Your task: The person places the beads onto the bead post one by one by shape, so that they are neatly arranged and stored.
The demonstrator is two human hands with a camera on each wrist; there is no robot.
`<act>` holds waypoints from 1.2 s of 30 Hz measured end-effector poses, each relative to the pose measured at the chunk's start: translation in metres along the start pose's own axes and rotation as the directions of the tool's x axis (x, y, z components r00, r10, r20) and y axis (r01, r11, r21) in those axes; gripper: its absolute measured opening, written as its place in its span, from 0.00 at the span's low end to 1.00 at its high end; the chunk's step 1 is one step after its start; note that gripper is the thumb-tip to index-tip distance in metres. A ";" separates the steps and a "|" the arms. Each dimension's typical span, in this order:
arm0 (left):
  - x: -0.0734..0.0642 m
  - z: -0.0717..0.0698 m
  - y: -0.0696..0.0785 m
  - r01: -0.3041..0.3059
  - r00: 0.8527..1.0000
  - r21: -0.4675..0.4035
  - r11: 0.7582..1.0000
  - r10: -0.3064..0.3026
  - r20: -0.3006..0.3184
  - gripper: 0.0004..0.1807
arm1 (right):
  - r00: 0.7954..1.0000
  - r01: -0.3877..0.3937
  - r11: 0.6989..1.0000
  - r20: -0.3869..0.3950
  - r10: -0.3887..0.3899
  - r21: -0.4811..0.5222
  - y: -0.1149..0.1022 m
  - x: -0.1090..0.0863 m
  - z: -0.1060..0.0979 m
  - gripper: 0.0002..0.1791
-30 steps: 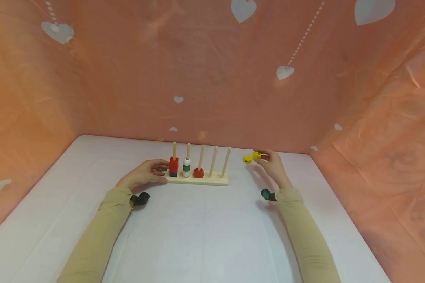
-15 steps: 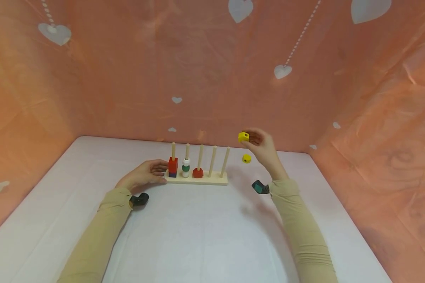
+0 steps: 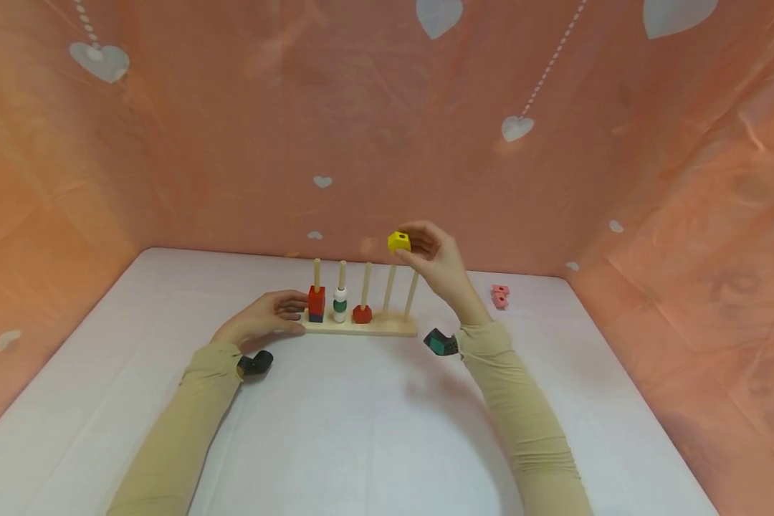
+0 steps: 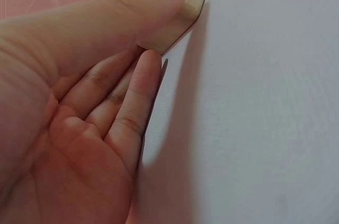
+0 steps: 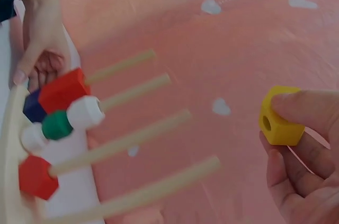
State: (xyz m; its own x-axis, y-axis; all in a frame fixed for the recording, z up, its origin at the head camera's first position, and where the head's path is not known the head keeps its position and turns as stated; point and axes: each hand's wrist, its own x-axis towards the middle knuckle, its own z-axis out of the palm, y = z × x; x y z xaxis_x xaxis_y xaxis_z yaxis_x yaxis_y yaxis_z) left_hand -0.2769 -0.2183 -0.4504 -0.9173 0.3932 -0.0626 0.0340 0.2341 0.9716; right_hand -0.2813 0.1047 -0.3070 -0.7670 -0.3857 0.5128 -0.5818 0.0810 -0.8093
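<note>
Touching the left end of the pale wooden base (image 3: 361, 329), near the middle of the head view, the left hand (image 3: 263, 317) is laying its thumb against the wood; its other fingers are partly hidden, so I cannot tell whether they are gripping. Just beside them, red blocks (image 3: 317, 298) are sitting over a blue block (image 3: 316, 317) on the leftmost peg (image 3: 317, 272). White beads (image 3: 340, 294) and a green bead (image 3: 340, 306) are following, then a red hexagonal bead (image 3: 362, 314). Right of centre, the right hand (image 3: 437, 262) is pinching a yellow block (image 3: 398, 242), which is showing above the fourth peg (image 3: 389, 292), apart from it. Farther right, pink pieces (image 3: 499, 300) are lying on the white table (image 3: 335, 430).
</note>
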 end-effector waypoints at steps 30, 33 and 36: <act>0.000 0.000 -0.001 0.022 1.000 -0.017 1.000 -0.022 0.000 0.36 | 0.995 -0.036 0.998 0.093 0.040 -0.044 0.017 0.006 0.042 0.19; 0.000 0.000 -0.001 0.023 1.000 -0.023 0.999 -0.023 -0.001 0.37 | 0.997 -0.022 0.999 0.079 0.024 -0.026 0.028 0.009 0.041 0.19; 0.000 -0.001 0.000 0.019 1.000 -0.022 1.000 -0.019 -0.001 0.37 | 0.997 -0.012 1.000 0.081 0.014 -0.023 0.036 0.010 0.040 0.19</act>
State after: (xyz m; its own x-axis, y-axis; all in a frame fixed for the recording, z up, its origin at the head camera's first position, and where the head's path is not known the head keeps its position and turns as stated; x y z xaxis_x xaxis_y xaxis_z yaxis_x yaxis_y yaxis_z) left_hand -0.2773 -0.2192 -0.4507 -0.9183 0.3875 -0.0807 0.0077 0.2216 0.9751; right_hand -0.2991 0.0669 -0.3419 -0.7504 -0.4578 0.4769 -0.5788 0.1066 -0.8085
